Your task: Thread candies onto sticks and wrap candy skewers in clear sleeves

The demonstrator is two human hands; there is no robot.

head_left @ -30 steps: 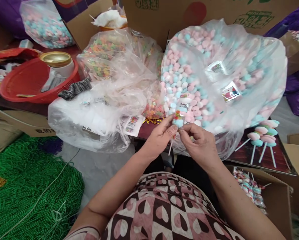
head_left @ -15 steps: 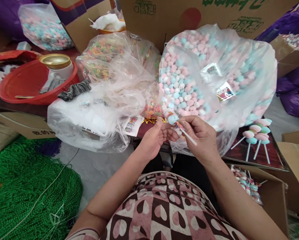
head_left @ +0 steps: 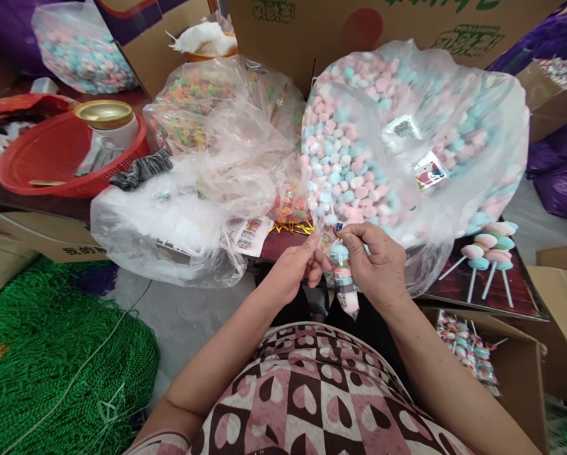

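Observation:
My right hand (head_left: 378,262) pinches the gathered neck of a wrapped marshmallow lollipop (head_left: 344,278). Its clear printed wrapper hangs downward, while the white stick points up past my fingertips. Just to the left is my left hand (head_left: 295,268), fingers curled and thumb against the index finger; what they hold, if anything, is too small to tell. Behind the hands lies a large clear bag of pink, blue and white marshmallows (head_left: 345,164). Gold twist ties (head_left: 290,227) rest at the table edge beside a printed packet (head_left: 252,235).
Unwrapped marshmallow pops (head_left: 490,253) lie on the table at right, above an open carton (head_left: 515,354) holding wrapped ones. A bag of colourful gummies (head_left: 193,107) and a red basket (head_left: 37,164) stand left. Green cord (head_left: 65,354) is heaped on the lower left.
The lollipop has been turned over: its stick pointed down to the right before, and now the wrapped candy hangs down with the stick up. Both hands stay close together.

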